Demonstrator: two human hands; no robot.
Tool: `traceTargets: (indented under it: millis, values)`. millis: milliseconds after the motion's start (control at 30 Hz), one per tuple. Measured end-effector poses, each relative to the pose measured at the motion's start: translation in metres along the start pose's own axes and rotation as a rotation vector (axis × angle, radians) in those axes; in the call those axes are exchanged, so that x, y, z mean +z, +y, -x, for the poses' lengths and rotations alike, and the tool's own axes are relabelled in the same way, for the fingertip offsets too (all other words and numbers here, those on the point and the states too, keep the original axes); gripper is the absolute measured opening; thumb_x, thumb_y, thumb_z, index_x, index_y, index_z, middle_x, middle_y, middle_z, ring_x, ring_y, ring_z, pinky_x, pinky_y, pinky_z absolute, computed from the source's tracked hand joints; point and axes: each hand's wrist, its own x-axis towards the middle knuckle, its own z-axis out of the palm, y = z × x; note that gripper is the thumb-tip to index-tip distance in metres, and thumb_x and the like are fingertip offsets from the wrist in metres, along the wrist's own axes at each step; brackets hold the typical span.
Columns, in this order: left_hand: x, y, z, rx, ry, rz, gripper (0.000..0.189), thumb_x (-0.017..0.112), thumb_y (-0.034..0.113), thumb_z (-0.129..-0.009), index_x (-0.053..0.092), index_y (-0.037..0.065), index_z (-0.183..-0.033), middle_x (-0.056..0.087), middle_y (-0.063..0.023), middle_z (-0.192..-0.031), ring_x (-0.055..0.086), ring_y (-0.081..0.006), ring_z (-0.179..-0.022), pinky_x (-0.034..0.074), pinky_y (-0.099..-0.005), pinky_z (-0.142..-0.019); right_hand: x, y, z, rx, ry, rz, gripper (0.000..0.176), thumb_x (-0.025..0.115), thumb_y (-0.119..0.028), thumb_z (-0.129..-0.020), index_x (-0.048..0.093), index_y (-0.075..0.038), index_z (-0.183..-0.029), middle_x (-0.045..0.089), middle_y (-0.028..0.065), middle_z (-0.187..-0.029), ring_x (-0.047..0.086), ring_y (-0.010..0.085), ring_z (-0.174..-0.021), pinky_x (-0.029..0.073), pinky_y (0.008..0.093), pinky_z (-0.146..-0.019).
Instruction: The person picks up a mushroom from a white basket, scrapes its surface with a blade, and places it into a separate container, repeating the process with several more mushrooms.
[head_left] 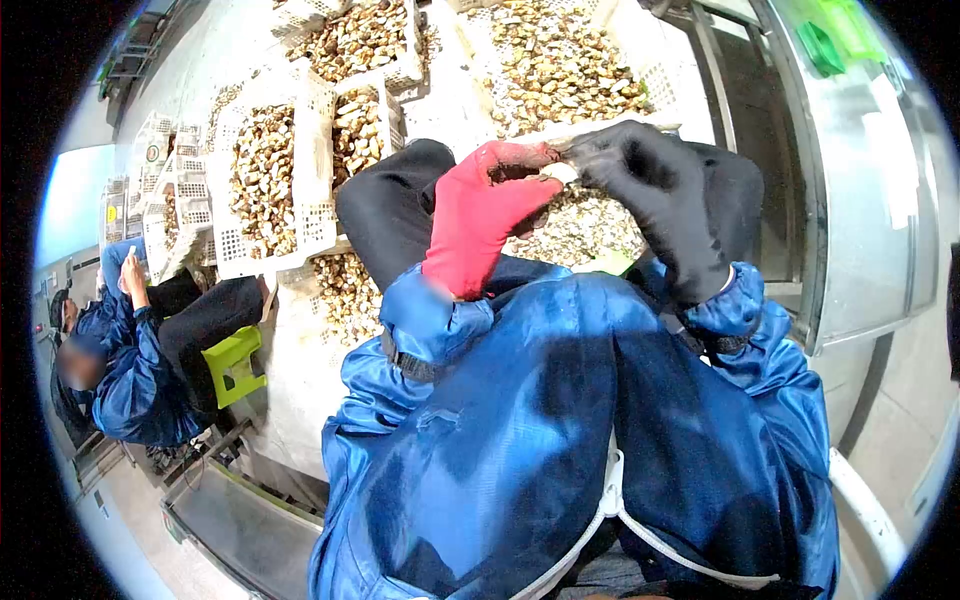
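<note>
My left hand (486, 212), in a red glove, is closed with its fingertips at a small pale piece (560, 173), perhaps a shell. From the other side my right hand (655, 190), in a black glove, reaches the same piece with its fingers pinched. Both hands meet over my lap, just in front of a white crate (555, 133) of brown and pale shellfish (560, 70). Below them lies a heap of small pale shell pieces (580, 230), partly hidden by the hands.
White crates of shellfish (262, 180) stand at the left, beside loose shellfish (345, 295) on the floor. A co-worker (140, 360) in blue sits far left near a green stool (235, 365). A metal frame and clear panel (870, 190) rise at the right.
</note>
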Motion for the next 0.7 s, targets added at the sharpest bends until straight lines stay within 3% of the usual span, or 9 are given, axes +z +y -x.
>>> traceTargets:
  millis: [67,167,233,267,300,367,433,567,700]
  values:
    - [-0.002,-0.001,0.001,0.042,-0.001,0.011,0.027,0.065,0.004,-0.072,0.058,0.003,-0.099,0.059,-0.0030,-0.076,0.050,-0.0056,-0.056,0.039,-0.0185,-0.049,-0.006,0.001,-0.002,0.185,0.033,-0.202,0.017,0.062,-0.010,-0.077,0.061,0.000,-0.090,0.062,0.0049,-0.085,0.056,0.0096,-0.076,0.044,0.0227,-0.068]
    - [0.000,-0.005,-0.001,0.195,0.027,-0.084,0.036,0.067,0.000,-0.069,0.056,0.002,-0.103,0.061,-0.0048,-0.087,0.053,-0.0070,-0.064,0.043,-0.0201,-0.055,-0.001,-0.002,-0.002,0.124,-0.008,-0.242,0.018,0.062,-0.011,-0.077,0.061,0.000,-0.091,0.062,0.0049,-0.086,0.056,0.0086,-0.078,0.045,0.0225,-0.069]
    - [0.002,-0.006,-0.002,0.338,0.082,-0.273,0.043,0.068,-0.001,-0.067,0.054,0.002,-0.108,0.060,-0.0065,-0.097,0.056,-0.0094,-0.075,0.046,-0.0213,-0.062,-0.001,-0.004,-0.003,0.102,-0.065,-0.072,0.018,0.062,-0.011,-0.077,0.060,0.000,-0.092,0.061,0.0040,-0.085,0.055,0.0081,-0.079,0.044,0.0224,-0.072]
    - [0.005,-0.005,-0.002,0.452,0.077,-0.334,0.053,0.068,-0.003,-0.066,0.048,0.002,-0.115,0.056,-0.0079,-0.109,0.055,-0.0134,-0.093,0.045,-0.0225,-0.074,-0.002,0.000,-0.002,0.090,-0.074,0.028,0.018,0.062,-0.010,-0.077,0.060,0.000,-0.092,0.061,0.0036,-0.083,0.054,0.0081,-0.078,0.044,0.0224,-0.072]
    - [0.005,-0.007,-0.004,0.459,0.066,-0.295,0.055,0.068,-0.004,-0.065,0.047,0.001,-0.115,0.056,-0.0081,-0.110,0.054,-0.0140,-0.096,0.045,-0.0225,-0.076,-0.003,0.002,-0.002,0.077,-0.084,0.129,0.019,0.062,-0.010,-0.077,0.060,0.000,-0.092,0.060,0.0031,-0.082,0.053,0.0081,-0.077,0.044,0.0223,-0.071]
    - [0.003,-0.015,-0.007,0.474,0.048,-0.215,0.058,0.068,-0.005,-0.064,0.046,0.001,-0.117,0.055,-0.0086,-0.112,0.052,-0.0150,-0.101,0.043,-0.0226,-0.079,0.000,0.001,-0.001,0.123,-0.015,-0.106,0.018,0.062,-0.011,-0.076,0.059,0.000,-0.090,0.056,0.0012,-0.075,0.050,0.0083,-0.070,0.041,0.0222,-0.066]
    - [0.005,-0.008,-0.002,0.468,0.054,-0.246,0.058,0.067,-0.007,-0.064,0.045,0.001,-0.117,0.055,-0.0088,-0.112,0.054,-0.0148,-0.099,0.044,-0.0230,-0.078,-0.008,0.013,-0.006,0.138,0.040,-0.204,0.017,0.061,-0.011,-0.076,0.059,-0.001,-0.089,0.056,0.0013,-0.074,0.050,0.0086,-0.070,0.041,0.0223,-0.066]
    - [0.008,-0.008,-0.003,0.524,0.064,-0.230,0.056,0.066,-0.009,-0.064,0.046,0.001,-0.115,0.055,-0.0096,-0.111,0.054,-0.0155,-0.099,0.044,-0.0239,-0.079,-0.005,-0.007,-0.002,0.167,-0.042,-0.234,0.017,0.062,-0.012,-0.077,0.059,-0.001,-0.089,0.060,0.0039,-0.080,0.055,0.0100,-0.076,0.044,0.0230,-0.073]
    - [0.014,-0.015,-0.005,0.658,0.058,-0.232,0.055,0.065,-0.011,-0.063,0.047,0.000,-0.114,0.055,-0.0102,-0.110,0.054,-0.0169,-0.100,0.044,-0.0266,-0.085,0.001,0.001,-0.002,-0.025,-0.028,0.058,0.019,0.063,-0.011,-0.077,0.058,0.001,-0.090,0.060,0.0055,-0.085,0.055,0.0103,-0.077,0.044,0.0237,-0.071]
